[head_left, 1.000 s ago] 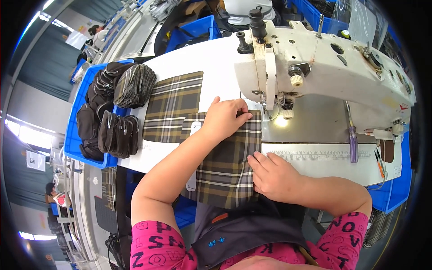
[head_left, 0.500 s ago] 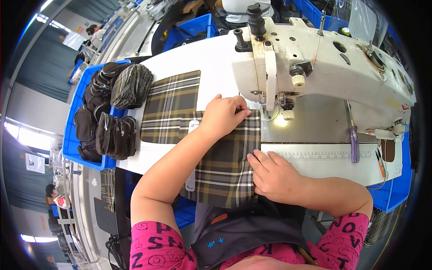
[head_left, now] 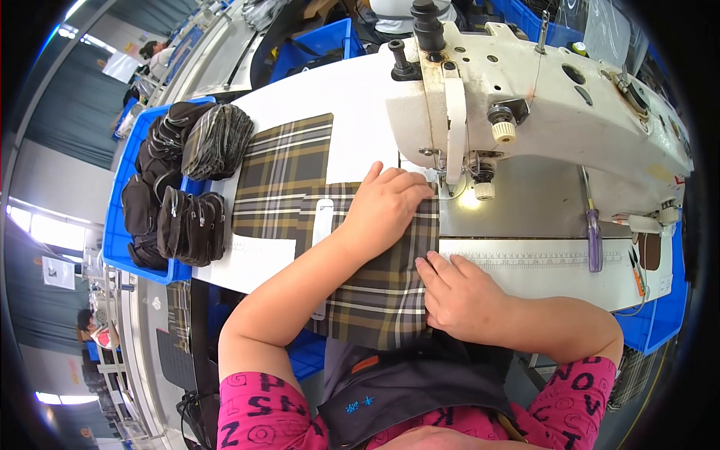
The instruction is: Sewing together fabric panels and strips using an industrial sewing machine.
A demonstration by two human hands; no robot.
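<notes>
Dark plaid fabric [head_left: 375, 296] in brown, olive and white lies under both my hands, its right edge running up to the sewing machine's needle area. My left hand [head_left: 386, 210] rests palm down on its upper part, fingers stretched toward the presser foot and one finger apart; its thumb is hidden. On the fabric's right edge, lower down, my right hand [head_left: 465, 296] lays its spread fingertips, with the palm beside the cloth. A white slotted strip [head_left: 323, 225] lies on the fabric, partly beneath my left forearm. The white sewing machine [head_left: 540, 97] has its lamp lit by the needle.
At left, a blue bin [head_left: 116, 232] holds several dark zippered pouches [head_left: 191, 225] and a bundle of plaid pieces [head_left: 217, 142]. Another plaid panel [head_left: 281, 161] lies beyond my left arm. To the right are a purple-handled screwdriver [head_left: 593, 240], orange-handled snips [head_left: 638, 277] and a printed ruler [head_left: 525, 259].
My left hand has shifted slightly right and nearer, its pinched fingers now laid out on the fabric. My right hand stays at the cloth's edge. The view has shifted a little.
</notes>
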